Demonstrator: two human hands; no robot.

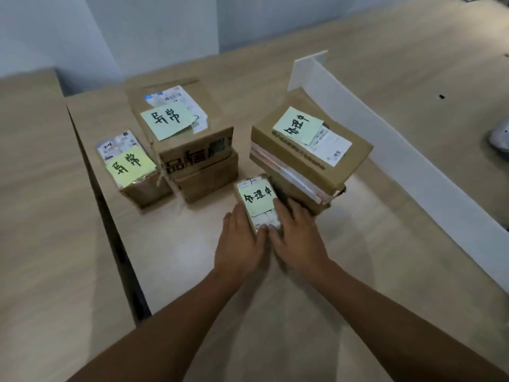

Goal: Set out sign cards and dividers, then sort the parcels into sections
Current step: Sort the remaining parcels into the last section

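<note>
Small parcel with green note sits on the table, touching the right stack of boxes beside the white divider. Left hand and right hand clasp its sides, fingers lightly curled, thumbs on top.

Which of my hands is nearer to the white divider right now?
Right. The right hand holds the small parcel on the side facing the white divider; the left hand holds its opposite side, farther away.
</note>
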